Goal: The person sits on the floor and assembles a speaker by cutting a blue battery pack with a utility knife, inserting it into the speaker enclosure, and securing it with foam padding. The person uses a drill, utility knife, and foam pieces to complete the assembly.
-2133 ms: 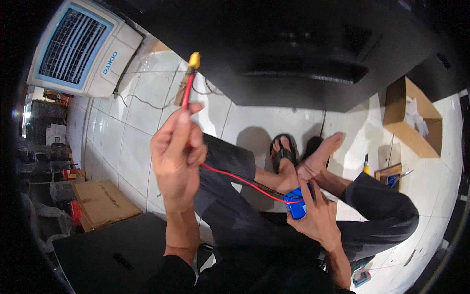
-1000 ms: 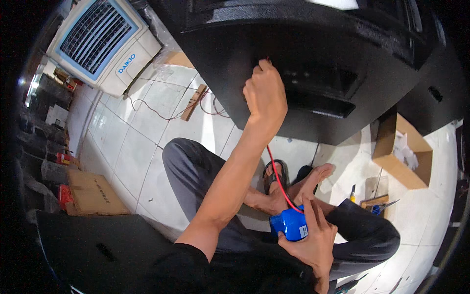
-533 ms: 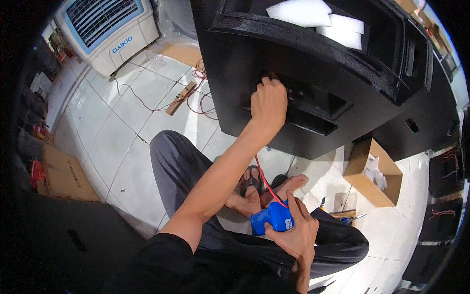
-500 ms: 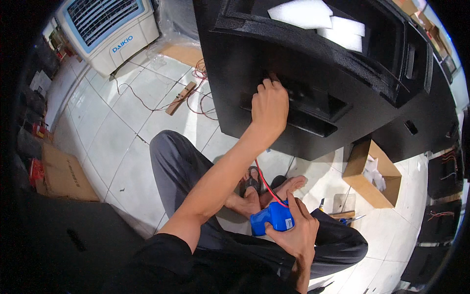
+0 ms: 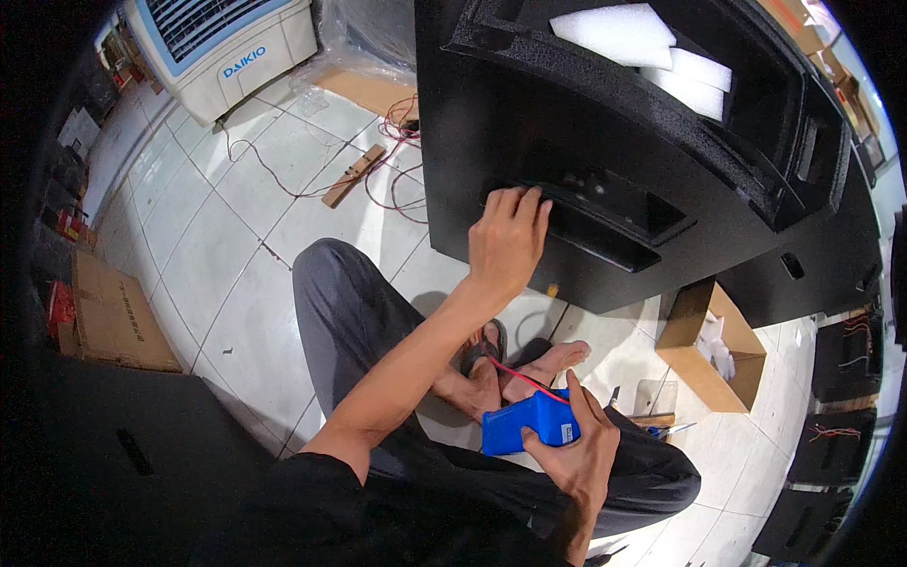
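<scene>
A large black cabinet [image 5: 463, 151] stands before me, with a rectangular opening [image 5: 652, 213] in its face. Along the opening's lower side runs a black ledge or flap [image 5: 605, 246]. The fingers of my left hand [image 5: 507, 241] bend over the left end of that ledge; their tips are partly hidden. Low over my lap, my right hand [image 5: 578, 444] grips a blue wrapped battery pack [image 5: 520, 425], thumb on its near side and fingers on the far right. Red and black wires [image 5: 524, 375] run from the pack up toward my left forearm.
White foam blocks [image 5: 614, 36] lie on the cabinet. An open cardboard box [image 5: 709, 350] stands right on the tiled floor, near scissors [image 5: 673, 430]. An air cooler [image 5: 227, 57], a wooden strip [image 5: 353, 176] and loose red wires [image 5: 387, 180] are at the far left.
My left hand has come down from the opening's upper left to its lower edge. The view has shifted slightly. My right hand keeps hold of the battery pack, which has turned slightly.
</scene>
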A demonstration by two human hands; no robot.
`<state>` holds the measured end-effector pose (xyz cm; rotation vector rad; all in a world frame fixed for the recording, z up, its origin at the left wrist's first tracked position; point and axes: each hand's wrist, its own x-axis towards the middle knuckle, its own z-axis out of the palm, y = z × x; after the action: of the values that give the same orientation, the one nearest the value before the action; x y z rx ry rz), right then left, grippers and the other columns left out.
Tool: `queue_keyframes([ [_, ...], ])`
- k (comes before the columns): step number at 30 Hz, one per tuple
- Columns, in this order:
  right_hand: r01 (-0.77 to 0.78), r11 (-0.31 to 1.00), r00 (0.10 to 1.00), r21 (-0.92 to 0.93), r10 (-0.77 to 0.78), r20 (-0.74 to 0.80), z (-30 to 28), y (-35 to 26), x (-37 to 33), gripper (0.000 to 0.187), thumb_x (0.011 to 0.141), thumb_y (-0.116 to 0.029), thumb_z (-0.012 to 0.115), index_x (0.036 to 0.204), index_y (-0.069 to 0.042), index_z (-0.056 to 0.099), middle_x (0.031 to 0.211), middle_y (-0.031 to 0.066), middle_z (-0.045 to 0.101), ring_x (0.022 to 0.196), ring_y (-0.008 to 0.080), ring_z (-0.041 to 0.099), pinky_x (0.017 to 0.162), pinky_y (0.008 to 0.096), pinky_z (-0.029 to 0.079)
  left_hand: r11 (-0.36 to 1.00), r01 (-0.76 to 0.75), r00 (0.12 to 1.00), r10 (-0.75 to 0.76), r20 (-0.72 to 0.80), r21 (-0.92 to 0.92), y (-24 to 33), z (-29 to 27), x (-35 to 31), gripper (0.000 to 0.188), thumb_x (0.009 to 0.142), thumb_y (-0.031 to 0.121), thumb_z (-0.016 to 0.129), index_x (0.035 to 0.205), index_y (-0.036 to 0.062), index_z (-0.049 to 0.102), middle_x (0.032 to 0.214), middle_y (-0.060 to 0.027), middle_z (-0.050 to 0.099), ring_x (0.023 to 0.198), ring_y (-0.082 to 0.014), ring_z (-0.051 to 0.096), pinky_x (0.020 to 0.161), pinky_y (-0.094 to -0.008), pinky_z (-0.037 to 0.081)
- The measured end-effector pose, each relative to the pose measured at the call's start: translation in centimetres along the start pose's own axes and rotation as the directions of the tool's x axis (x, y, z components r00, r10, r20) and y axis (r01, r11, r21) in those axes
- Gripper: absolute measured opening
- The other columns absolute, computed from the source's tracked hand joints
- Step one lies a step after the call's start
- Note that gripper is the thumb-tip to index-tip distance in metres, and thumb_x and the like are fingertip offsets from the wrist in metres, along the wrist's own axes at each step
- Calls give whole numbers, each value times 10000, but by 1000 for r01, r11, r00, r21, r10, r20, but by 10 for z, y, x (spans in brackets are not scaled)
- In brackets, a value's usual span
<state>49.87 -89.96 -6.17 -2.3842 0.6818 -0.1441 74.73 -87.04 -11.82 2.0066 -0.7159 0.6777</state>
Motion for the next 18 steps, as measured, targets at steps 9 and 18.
queue_keyframes([
  [9, -41, 999, 999, -26, 41, -6, 4, 13, -11, 833, 534, -249, 787, 1277, 62, 577, 1111, 296, 649, 996, 364, 680, 860, 416, 541, 942, 307, 303, -233, 924, 137, -59, -1, -146, 769, 898, 628, 516, 1018, -122, 635, 909, -319, 653, 904, -460, 649, 777, -504, 524],
  [18, 72, 997, 995, 7, -72, 73, -6, 4, -21, 808, 510, -246, 803, 1237, 46, 608, 1137, 279, 642, 1008, 370, 677, 859, 411, 550, -480, 876, -127, -336, 933, -54, -61, 9, -203, 345, 993, 305, 511, 1105, -19, 552, 892, -157, 624, 822, -292, 624, 748, -432, 556],
])
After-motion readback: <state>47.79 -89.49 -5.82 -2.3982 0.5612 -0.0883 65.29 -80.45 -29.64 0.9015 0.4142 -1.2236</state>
